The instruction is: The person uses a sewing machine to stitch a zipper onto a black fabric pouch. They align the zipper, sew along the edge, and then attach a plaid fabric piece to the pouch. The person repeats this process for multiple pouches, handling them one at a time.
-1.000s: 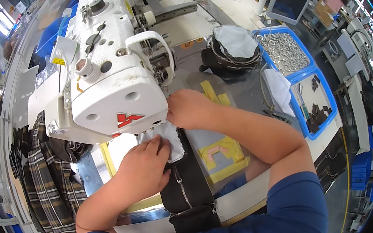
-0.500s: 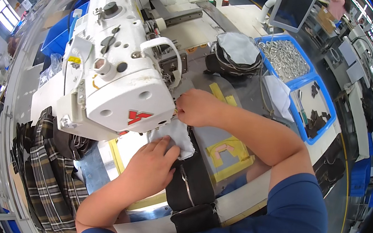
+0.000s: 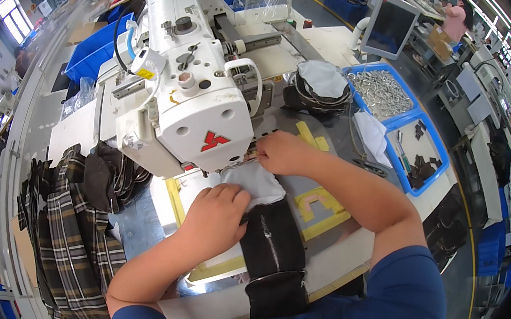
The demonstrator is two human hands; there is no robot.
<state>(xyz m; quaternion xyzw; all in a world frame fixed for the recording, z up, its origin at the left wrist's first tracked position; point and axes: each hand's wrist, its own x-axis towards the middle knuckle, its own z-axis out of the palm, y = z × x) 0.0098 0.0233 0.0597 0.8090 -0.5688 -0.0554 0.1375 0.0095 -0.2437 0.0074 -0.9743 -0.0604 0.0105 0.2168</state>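
While the white cloth (image 3: 260, 183) is kept below the front of the sewing machine (image 3: 208, 105), more of its upper face is exposed than half a second ago, when a larger part was covered by the left hand (image 3: 215, 217). That hand is now set at the cloth's near left edge, beside the upper end of the black strip (image 3: 258, 250) with its zip (image 3: 274, 246). Its fingers are bent and held close together; whether anything is gripped beneath them cannot be told.

The right hand (image 3: 288, 154) is placed just beside the right side of the machine's head, its fingertips drawn into a narrow closure. What is pinched there, if anything, cannot be made out.

The white cloth is found between the two hands, at the far end of the black strip; whether the two are joined is not shown. Since the machine is also displaced in view, part of the shift is probably owed to camera movement. For the work in hand, the change is judged to indicate that the cloth is being smoothed or guided, not released.
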